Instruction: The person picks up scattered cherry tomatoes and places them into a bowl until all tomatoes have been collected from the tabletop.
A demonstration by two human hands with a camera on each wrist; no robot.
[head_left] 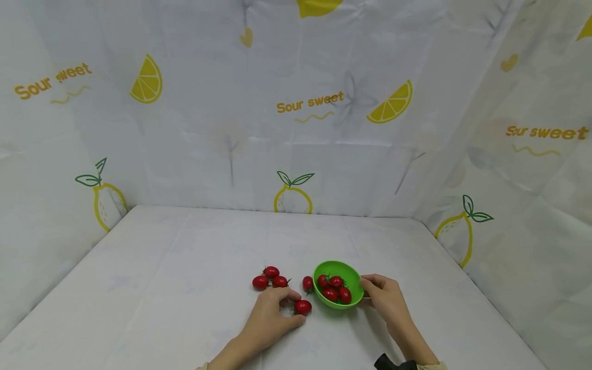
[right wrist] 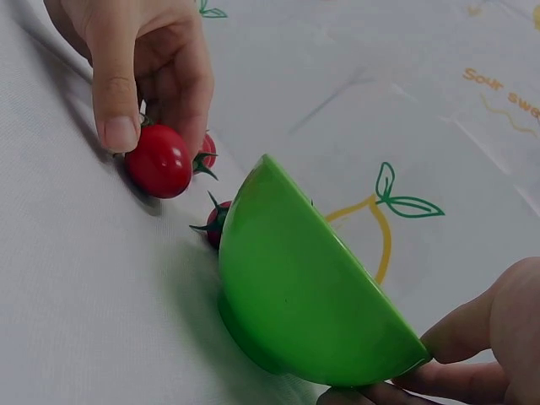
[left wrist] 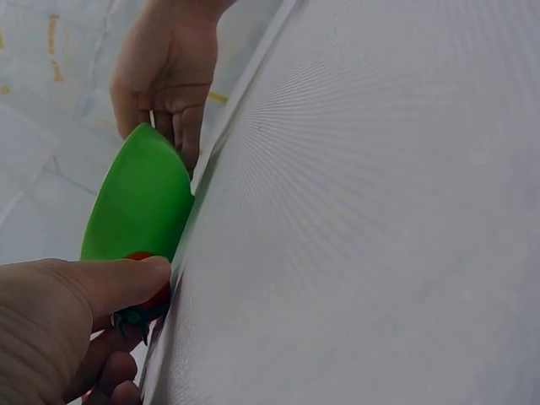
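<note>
Near the table's front, my left hand [head_left: 273, 314] pinches a red cherry tomato [head_left: 303, 307] between thumb and fingers. That tomato [right wrist: 159, 162] sits low over the cloth in the right wrist view, its green stem showing. To its right stands a green bowl [head_left: 348, 271] with several cherry tomatoes inside. My right hand [head_left: 385, 299] holds the bowl's right side, thumb at the rim and fingers lower on the outside. In the left wrist view the bowl [left wrist: 139, 194] hides most of what is behind it.
One cherry tomato [head_left: 308, 283] lies close against the bowl's left side. Three more, one of them a cherry tomato [head_left: 260, 282] at the left, lie grouped beyond my left hand. White lemon-print cloth covers the table [head_left: 185, 257] and the walls behind.
</note>
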